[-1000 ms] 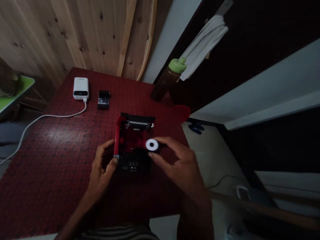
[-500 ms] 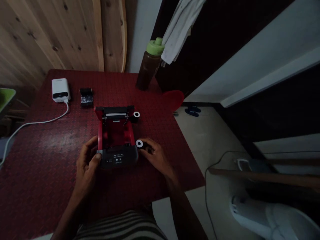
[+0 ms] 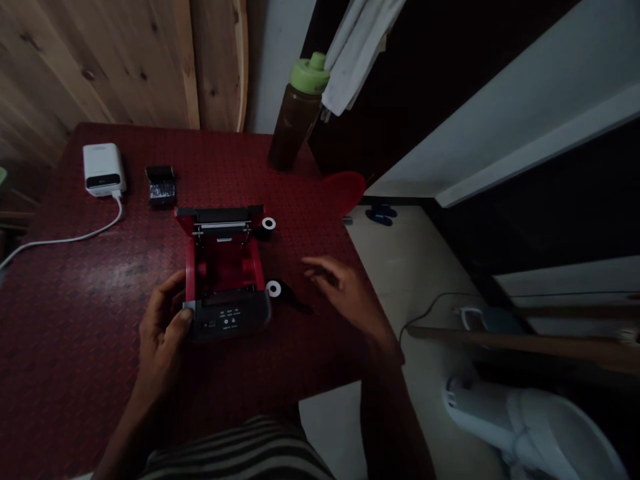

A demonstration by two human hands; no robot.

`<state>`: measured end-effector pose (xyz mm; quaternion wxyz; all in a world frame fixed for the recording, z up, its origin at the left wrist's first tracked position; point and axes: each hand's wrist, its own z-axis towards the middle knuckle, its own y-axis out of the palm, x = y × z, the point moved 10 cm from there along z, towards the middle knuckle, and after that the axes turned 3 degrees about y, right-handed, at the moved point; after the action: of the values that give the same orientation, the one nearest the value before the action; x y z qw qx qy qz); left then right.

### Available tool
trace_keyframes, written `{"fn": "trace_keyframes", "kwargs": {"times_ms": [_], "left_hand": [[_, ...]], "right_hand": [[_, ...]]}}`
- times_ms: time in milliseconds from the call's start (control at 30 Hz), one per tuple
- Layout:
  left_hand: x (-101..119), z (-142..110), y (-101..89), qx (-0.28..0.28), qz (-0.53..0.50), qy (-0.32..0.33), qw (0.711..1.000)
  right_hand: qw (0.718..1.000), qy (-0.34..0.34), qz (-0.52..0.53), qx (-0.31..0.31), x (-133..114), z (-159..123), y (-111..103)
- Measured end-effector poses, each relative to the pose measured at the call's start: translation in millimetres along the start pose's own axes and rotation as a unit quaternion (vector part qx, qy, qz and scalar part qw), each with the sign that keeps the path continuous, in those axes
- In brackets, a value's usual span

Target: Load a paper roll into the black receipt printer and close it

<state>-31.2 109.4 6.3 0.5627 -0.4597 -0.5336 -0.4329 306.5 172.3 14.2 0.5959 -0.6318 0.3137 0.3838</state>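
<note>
A small red and black printer [image 3: 231, 319] sits on the table with its lid raised, showing a red hollow inside. My left hand [image 3: 161, 320] grips its near left corner, thumb on top and fingers along the side. Two black ribbon rolls with white ring ends stick out at its right side, a far roll [image 3: 269, 224] and a near roll [image 3: 273, 289]. A dark strip trails from the near one. To the right of that strip, my right hand [image 3: 345, 290] hovers over the table, holding nothing, fingers stretched and apart.
On the red patterned table [image 3: 85, 320] lie a white power bank [image 3: 104, 168] with a white cable [image 3: 70, 239] and a black shiny roll [image 3: 161, 187]. At the back stands a brown bottle [image 3: 295, 120] with a green lid. A red stool [image 3: 345, 190] is beyond the right edge.
My right hand has let go of the near ribbon roll and moved right, its fingers opening. My left hand stays on the printer. The whole view has shifted slightly.
</note>
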Motion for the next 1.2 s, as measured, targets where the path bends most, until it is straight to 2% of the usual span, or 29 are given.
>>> {"fn": "trace_keyframes", "kwargs": {"times_ms": [67,200,333,400,467,567,633,700,767,867,1000,1100,1200], "left_hand": [[1,1,0.0,0.003,-0.002,0.001,1.000],[3,2,1.2,0.002,0.004,0.020,1.000],[2,3,0.5,0.002,0.004,0.026,1.000],[3,3,-0.8,0.003,0.009,0.032,0.999],[3,3,-2.0,0.006,0.013,0.033,0.999],[2,2,-1.2,0.002,0.014,0.032,0.999],[1,1,0.3,-0.003,0.011,0.029,1.000],[-2,1,1.3,-0.003,0.004,0.022,1.000],[-3,0,1.6,-0.001,-0.002,0.019,1.000],[-2,0,4.5,-0.010,-0.010,0.021,1.000],[-2,-2,8.6,-0.025,-0.037,0.016,0.999],[-3,-2,8.2,-0.026,-0.039,0.018,0.999],[-6,-2,7.8,-0.028,-0.032,0.016,0.999]], "right_hand": [[0.999,-0.008,-0.006,0.048,4,29,-4],[0.998,-0.006,-0.004,0.065,11,86,32],[0.996,-0.022,0.007,0.089,7,112,61],[0.994,-0.026,0.015,0.103,5,113,63],[0.993,-0.026,0.027,0.111,2,108,56],[0.991,-0.030,0.048,0.119,-9,90,30],[0.991,-0.038,0.063,0.108,-26,72,9],[0.993,-0.052,0.094,0.054,-50,52,-2],[0.993,-0.067,0.098,-0.024,-79,33,1],[0.990,-0.097,0.019,-0.102,-117,15,22],[0.966,-0.165,-0.147,-0.132,-152,12,70],[0.932,-0.166,-0.280,-0.160,-160,17,107],[0.890,-0.130,-0.398,-0.179,-158,22,129]]}}
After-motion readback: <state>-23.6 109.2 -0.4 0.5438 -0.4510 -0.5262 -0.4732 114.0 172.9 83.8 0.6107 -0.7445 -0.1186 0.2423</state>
